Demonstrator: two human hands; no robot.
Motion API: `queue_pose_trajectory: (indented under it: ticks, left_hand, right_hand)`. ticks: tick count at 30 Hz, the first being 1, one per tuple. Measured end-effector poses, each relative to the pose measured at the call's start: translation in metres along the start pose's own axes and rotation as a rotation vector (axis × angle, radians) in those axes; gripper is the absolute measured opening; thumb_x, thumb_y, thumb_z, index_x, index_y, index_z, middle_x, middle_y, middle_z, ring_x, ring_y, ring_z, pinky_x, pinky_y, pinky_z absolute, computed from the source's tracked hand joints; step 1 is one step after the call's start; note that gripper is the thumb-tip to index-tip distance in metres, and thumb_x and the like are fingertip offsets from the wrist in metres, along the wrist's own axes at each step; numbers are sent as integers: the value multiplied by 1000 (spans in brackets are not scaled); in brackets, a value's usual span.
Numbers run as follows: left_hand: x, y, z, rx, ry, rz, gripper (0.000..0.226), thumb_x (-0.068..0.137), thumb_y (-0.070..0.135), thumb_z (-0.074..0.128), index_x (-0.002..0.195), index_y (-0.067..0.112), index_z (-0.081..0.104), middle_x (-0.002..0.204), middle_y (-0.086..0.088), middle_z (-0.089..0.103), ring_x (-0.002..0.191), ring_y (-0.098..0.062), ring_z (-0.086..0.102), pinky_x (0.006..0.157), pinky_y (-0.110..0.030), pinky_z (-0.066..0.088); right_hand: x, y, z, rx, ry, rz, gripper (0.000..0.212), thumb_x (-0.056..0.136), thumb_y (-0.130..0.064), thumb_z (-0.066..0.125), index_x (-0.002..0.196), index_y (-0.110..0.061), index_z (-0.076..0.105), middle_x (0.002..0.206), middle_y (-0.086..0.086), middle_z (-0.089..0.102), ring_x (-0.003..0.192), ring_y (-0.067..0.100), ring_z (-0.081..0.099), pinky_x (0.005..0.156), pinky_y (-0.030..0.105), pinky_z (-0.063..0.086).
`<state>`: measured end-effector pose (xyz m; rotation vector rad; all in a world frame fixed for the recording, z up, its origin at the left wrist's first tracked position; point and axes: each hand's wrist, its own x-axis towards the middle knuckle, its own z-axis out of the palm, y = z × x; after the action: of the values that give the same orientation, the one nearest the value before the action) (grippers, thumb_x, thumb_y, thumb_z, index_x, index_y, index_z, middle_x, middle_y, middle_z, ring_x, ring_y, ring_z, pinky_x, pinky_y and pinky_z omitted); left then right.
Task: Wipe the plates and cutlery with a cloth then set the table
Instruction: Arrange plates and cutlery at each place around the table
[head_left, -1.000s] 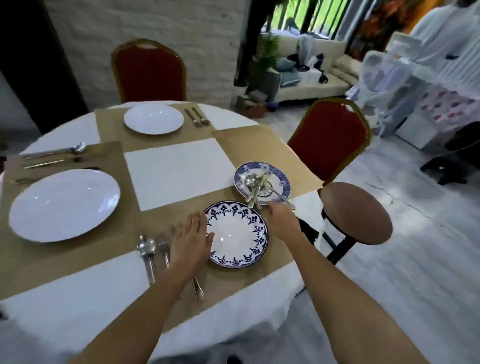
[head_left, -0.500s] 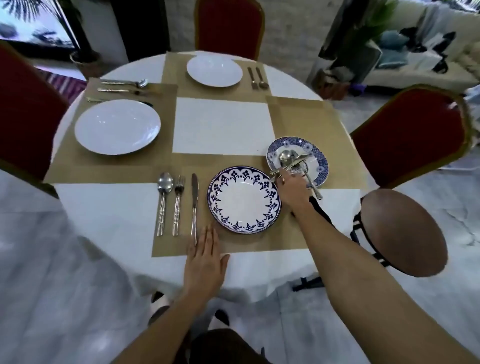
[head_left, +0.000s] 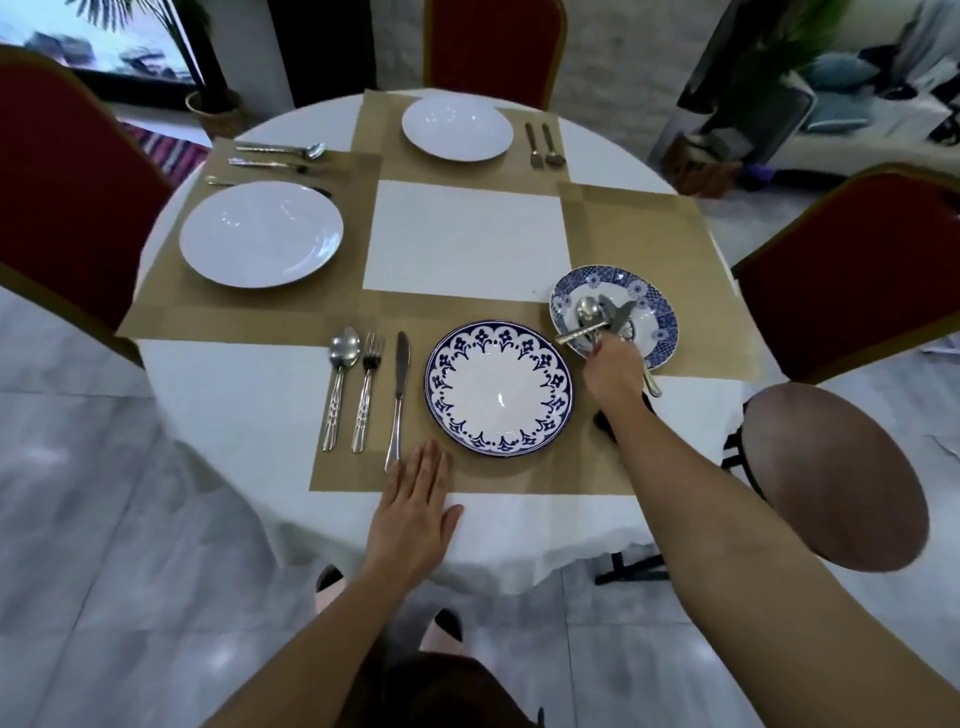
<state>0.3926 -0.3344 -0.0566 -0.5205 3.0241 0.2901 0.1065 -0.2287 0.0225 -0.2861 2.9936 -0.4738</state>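
A blue-and-white patterned plate lies on the tan placemat in front of me. To its left lie a spoon, a fork and a knife. My left hand rests flat on the mat's near edge, fingers together, just below the knife's handle. A smaller blue patterned plate at the right carries loose cutlery. My right hand is closed on several of those cutlery handles at that plate's near rim. A dark cloth peeks out under my right forearm.
Two plain white plates with cutlery beside them sit at the far left and far settings. Red chairs ring the round white-clothed table. A brown round stool stands close at the right.
The view has swung left and down over the table. My left hand drew back from the patterned plate to the mat's near edge. My right hand closed on the cutlery on the small plate.
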Motion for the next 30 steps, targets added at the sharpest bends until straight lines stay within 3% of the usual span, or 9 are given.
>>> queue_pose_trajectory:
  ticks: [7, 13, 18, 21, 23, 25, 30]
  left_hand:
    - [4, -2, 5, -4, 9, 33, 69, 101, 44, 7, 141, -2, 38, 146, -22, 37, 135, -35, 38, 115, -38, 7]
    - [4, -3, 2, -2, 22, 53, 68, 100, 44, 8, 141, -2, 37, 147, -22, 37, 137, -34, 36, 114, -36, 8]
    - [4, -2, 1, 23, 18, 53, 69, 100, 44, 7, 141, -2, 39, 146, -22, 39, 136, -34, 38, 114, -38, 11]
    - [4, -3, 0, 51, -3, 58, 70, 100, 45, 5, 141, -1, 38, 145, -21, 40, 136, -33, 38, 112, -42, 18]
    - [6, -6, -3, 64, -29, 73, 71, 100, 46, 4, 141, 0, 38, 145, -20, 40, 136, -32, 38, 111, -43, 18]
    - [7, -9, -7, 82, -42, 97, 70, 100, 46, 5, 139, 1, 43, 143, -18, 45, 135, -30, 41, 112, -43, 15]
    - [14, -33, -30, 125, -54, 168, 60, 93, 41, 29, 130, 2, 55, 133, -15, 57, 125, -27, 53, 107, -43, 24]
  right_hand:
    - [1, 4, -11, 213, -20, 250, 30, 90, -5, 58, 118, 4, 54, 119, 24, 61, 112, 39, 57, 83, 38, 48]
    - [4, 20, -6, 406, -20, 411, 39, 88, -23, 66, 115, 4, 60, 115, 22, 64, 110, 38, 59, 80, 36, 48]
    - [-6, 24, -2, 582, 53, 407, 31, 93, -20, 52, 106, 6, 64, 97, 20, 65, 101, 35, 62, 69, 27, 38]
    - [-14, 15, -3, 693, 73, 390, 28, 98, -20, 41, 106, 2, 54, 94, 18, 57, 88, 33, 59, 65, 30, 35]
    - [-16, 7, -1, 770, 39, 338, 21, 99, -22, 36, 105, -5, 46, 95, 17, 57, 71, 24, 52, 57, 32, 35]
    - [-19, -4, -1, 804, 20, 281, 19, 100, -24, 34, 104, -9, 43, 91, 12, 59, 66, 19, 50, 55, 30, 36]
    - [-22, -45, -4, 965, -61, 185, 24, 105, -27, 32, 107, -14, 52, 77, -2, 51, 65, 12, 45, 54, 25, 33]
